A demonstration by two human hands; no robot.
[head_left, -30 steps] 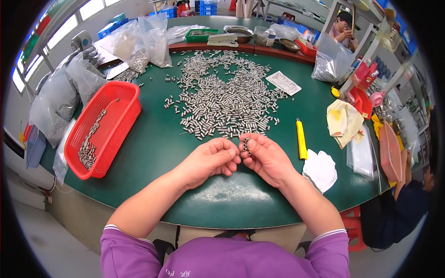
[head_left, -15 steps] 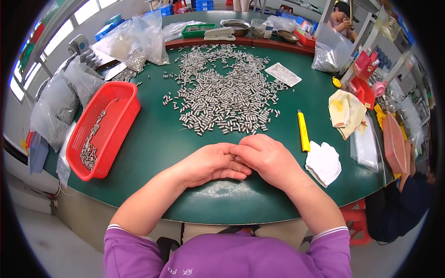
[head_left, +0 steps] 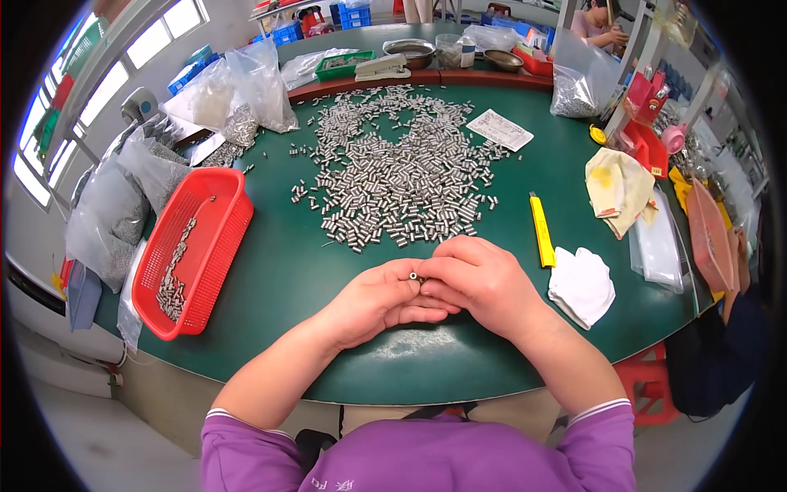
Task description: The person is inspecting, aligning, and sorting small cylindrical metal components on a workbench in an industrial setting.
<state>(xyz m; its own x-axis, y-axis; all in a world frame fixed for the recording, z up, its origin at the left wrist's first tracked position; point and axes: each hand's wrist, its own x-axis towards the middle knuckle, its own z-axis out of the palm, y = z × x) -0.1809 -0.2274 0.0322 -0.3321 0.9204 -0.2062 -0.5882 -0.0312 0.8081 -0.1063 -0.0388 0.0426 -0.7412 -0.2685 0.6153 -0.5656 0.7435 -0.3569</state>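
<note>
Close to the near side of the green table, my left hand (head_left: 379,300) and my right hand (head_left: 477,280) meet. Between their fingertips is a small metal sleeve (head_left: 414,277), its round open end showing; the fingers cover most of it. Other small metal pieces may be in the fingers, but I cannot make them out. Just beyond my hands lies a wide, loose pile of short silvery metal cylinders (head_left: 402,176). At the left stands a red perforated plastic basket (head_left: 209,279) with a thin row of the same cylinders along its bottom.
To the right lie a yellow utility knife (head_left: 541,230), a white glove (head_left: 580,287) and a cream cloth glove (head_left: 619,189). A printed slip (head_left: 500,129) touches the pile's edge. Filled plastic bags (head_left: 106,221) line the left. At the back right, a person (head_left: 602,33) sits.
The round end of the metal sleeve now shows between my fingertips, where it was hidden before. The whole view has shifted slightly, and my hands remain together.
</note>
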